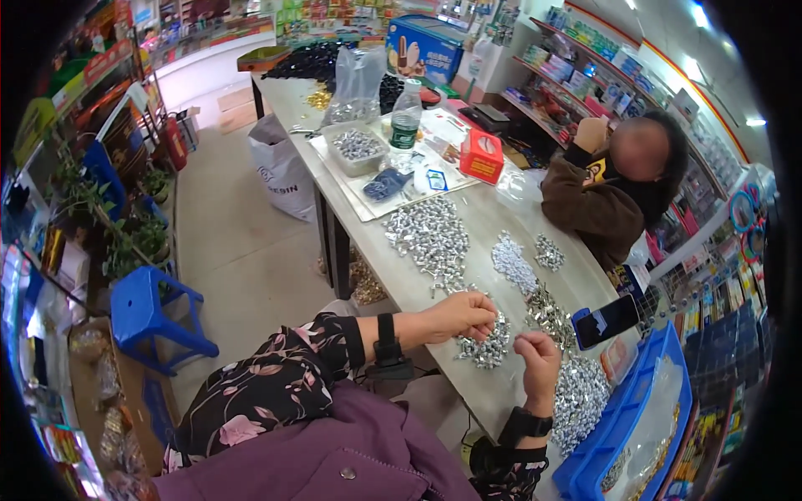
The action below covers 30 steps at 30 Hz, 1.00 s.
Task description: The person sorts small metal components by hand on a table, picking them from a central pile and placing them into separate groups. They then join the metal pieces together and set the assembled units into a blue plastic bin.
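Head view | left hand [462,320], right hand [540,365]: curled, cannot tell if gripping | silver pieces [487,349]: on counter [576,271], left of phone [607,322] | apparent step: handling pieces; next move needs fine pinch

1 head-worn fisheye view looks down and forward across the table [489,213] from close by.

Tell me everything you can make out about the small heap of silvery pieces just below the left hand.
The heap is a loose, low mound of small, shiny, metallic-looking pieces, too small to tell their exact shape. It lies directly on the pale tabletop, close to the near edge. The left hand hides its upper part; whether the fingers touch it is unclear. The right hand is just to its right.
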Each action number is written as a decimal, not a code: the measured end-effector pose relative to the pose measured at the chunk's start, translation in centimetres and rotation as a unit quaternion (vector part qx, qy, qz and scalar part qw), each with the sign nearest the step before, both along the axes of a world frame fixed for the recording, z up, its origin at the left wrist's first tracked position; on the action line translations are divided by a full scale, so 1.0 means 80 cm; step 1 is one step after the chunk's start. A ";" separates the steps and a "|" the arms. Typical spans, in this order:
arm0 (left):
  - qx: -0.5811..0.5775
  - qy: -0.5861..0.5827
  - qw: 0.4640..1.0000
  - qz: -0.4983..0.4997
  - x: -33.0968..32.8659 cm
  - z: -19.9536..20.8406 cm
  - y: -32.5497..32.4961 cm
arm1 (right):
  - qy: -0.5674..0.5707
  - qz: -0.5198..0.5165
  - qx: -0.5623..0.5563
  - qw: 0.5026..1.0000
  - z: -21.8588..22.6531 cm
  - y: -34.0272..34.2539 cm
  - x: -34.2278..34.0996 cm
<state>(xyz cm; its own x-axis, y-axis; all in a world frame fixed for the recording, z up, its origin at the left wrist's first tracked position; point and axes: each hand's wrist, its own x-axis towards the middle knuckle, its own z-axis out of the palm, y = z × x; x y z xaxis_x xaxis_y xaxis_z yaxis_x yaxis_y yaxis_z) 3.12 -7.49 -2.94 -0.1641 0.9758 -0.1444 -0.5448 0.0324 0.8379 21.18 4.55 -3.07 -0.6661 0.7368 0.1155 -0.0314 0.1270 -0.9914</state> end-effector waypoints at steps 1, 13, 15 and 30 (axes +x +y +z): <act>0.002 0.003 1.000 -0.006 0.002 0.000 0.002 | 0.020 0.036 0.019 0.999 0.003 -0.010 -0.004; -0.005 -0.028 1.000 0.002 0.016 -0.007 0.008 | 0.035 0.046 -0.041 0.997 0.004 -0.035 -0.019; -0.002 -0.039 0.999 0.006 0.025 -0.011 0.005 | 0.020 0.036 0.028 0.999 0.001 -0.036 -0.019; 0.061 0.405 0.909 0.076 0.028 -0.007 -0.006 | 0.016 0.122 -0.049 0.991 -0.007 -0.030 -0.026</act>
<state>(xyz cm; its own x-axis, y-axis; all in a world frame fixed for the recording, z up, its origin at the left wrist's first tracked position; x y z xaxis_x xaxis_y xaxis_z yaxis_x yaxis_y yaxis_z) 5.37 -7.93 -3.54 -0.3020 0.9337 0.1923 0.2631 -0.1122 0.9582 19.14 2.14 -3.63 -0.8235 0.5624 0.0750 -0.0808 0.0147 -0.9966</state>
